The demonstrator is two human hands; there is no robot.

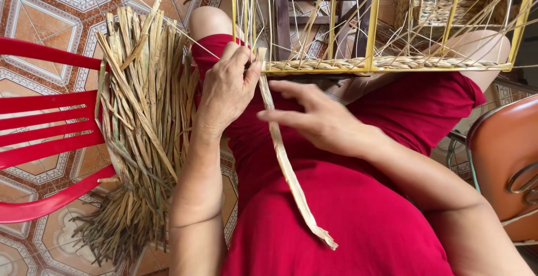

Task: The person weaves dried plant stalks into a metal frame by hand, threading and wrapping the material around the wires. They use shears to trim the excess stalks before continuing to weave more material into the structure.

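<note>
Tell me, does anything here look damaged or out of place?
Nothing stands out much. The dried strip pinched by the left hand has a ragged, frayed lower end, and the bundle of dried reeds on the red chair splays unevenly.

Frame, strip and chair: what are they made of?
Frame: probably thin metal rod, glossy yellow paint; straight, square joints. Strip pinched by the left hand: dried plant fibre, pale, matte, frayed end, like the bundle. Chair: likely moulded plastic, smooth glossy red slats.
</note>
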